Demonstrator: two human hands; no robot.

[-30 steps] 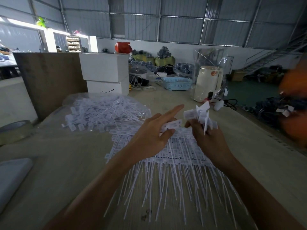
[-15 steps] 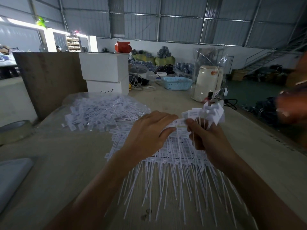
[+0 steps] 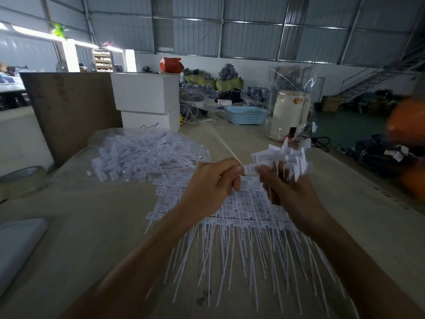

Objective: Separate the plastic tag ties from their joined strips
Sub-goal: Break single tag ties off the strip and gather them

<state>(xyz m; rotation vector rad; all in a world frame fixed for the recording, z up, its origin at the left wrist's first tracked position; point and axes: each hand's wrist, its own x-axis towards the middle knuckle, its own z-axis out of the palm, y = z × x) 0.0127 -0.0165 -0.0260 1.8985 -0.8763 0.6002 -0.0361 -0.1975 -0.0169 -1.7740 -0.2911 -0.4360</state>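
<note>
Both my forearms reach forward and converge. My left hand (image 3: 212,180) is curled into a loose fist, thumb and forefinger pinched together at its tip. My right hand (image 3: 291,192) is curled too, knuckles toward me, fingertips almost meeting the left's.

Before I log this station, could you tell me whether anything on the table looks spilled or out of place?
Nothing stands out. The loose pile of tag ties sits on its plastic sheet, the joined strips lie under both hands, and the table shows no spill.

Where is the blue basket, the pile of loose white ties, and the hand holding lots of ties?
blue basket (image 3: 246,115): head view, front wall.
loose ties pile (image 3: 147,155): head view, middle of heap.
right hand (image 3: 292,192): head view, back of hand.
</note>
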